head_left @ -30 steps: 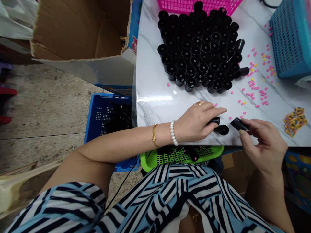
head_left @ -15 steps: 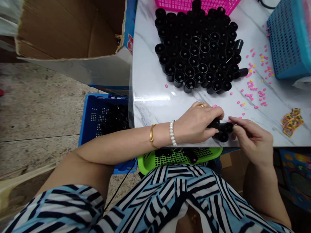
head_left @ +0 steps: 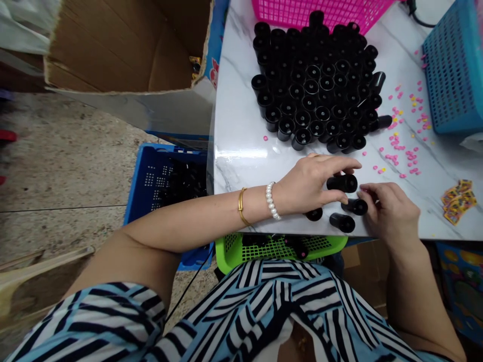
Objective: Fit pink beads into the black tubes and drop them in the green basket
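My left hand (head_left: 311,183) rests near the front edge of the marble table (head_left: 241,146), its fingers pinching a black tube (head_left: 342,182) that lies on its side. My right hand (head_left: 390,211) sits just right of it, fingertips closed on a second black tube (head_left: 355,206). Two more loose black tubes lie close by: one (head_left: 341,222) at the table's edge and one (head_left: 314,214) under my left palm. A large cluster of upright black tubes (head_left: 319,85) stands farther back on the table.
A pink basket (head_left: 324,10) is at the back and a blue basket (head_left: 455,70) at the right. Pink and yellow beads (head_left: 400,143) and small colourful stickers (head_left: 458,201) lie scattered. A green basket (head_left: 279,246) sits on my lap; a blue crate (head_left: 166,181) and cardboard box (head_left: 124,50) stand left.
The tubes my hands held together are now apart. My left hand has shifted its tube slightly back, and my right hand has lowered to the table with another.
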`<state>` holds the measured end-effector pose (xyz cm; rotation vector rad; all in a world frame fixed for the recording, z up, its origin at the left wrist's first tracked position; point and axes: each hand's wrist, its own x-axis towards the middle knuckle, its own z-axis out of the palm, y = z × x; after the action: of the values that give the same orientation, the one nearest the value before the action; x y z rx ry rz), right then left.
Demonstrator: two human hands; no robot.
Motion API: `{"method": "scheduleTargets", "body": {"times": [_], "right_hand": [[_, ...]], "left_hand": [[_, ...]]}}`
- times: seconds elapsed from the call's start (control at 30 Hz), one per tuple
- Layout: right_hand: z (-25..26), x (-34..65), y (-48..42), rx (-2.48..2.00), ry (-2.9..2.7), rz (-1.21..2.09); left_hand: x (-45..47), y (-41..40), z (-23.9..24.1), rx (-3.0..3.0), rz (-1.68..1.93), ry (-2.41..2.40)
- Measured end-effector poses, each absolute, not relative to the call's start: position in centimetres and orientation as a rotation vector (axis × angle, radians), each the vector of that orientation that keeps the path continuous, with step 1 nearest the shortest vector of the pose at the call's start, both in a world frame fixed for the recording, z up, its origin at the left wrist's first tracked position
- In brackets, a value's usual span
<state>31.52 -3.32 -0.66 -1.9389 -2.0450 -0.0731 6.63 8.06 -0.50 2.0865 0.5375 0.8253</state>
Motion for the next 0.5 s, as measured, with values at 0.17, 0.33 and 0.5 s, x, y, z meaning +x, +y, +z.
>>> {"method": "scheduleTargets", "body": {"times": [0.17,0.33,0.5], "right_hand": [[0.2,32.2,-3.4,-1.924,-2.101,0.02],[-0.9,32.3,-3.4,-2.0,-2.097,-0.199],[0.5,31.0,-2.9,-2.014,-1.711,0.125]], "left_hand": [[6.4,8.5,-1.0,2.102,0.683,0.404],[5.9,6.6,-0.4,2.181,0.458,0.334],[5.6,5.5,-0.4,2.198,0.477,0.283]]}}
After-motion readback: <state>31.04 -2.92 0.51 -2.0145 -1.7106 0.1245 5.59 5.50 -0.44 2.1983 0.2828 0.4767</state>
